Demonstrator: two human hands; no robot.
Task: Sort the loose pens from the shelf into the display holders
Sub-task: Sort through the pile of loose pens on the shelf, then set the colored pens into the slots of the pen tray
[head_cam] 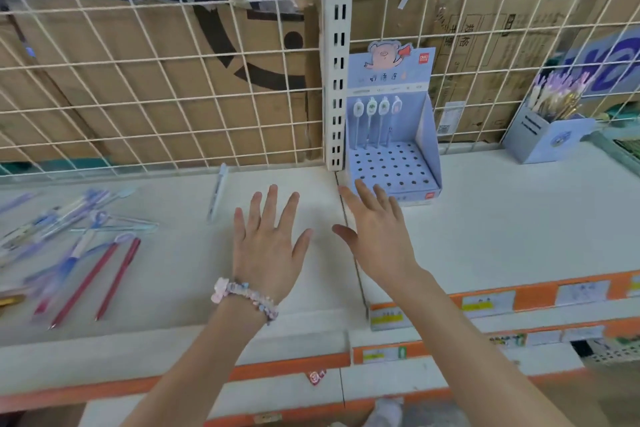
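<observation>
So far only a little of the job looks done. Four white pens with round tops (375, 121) stand in the back row of the light blue cardboard holder with many small holes (398, 163), at the back of the white shelf (502, 218); most holes have no pen. A pile of loose blue, purple and red pens (69, 246) lies near the shelf's left edge, and one white pen (217, 192) lies alone nearer the back. Both the left hand (268, 243) and the right hand (375, 236) are spread flat, fingers apart, holding nothing. Another blue holder full of pens (550, 128) sits far right.
</observation>
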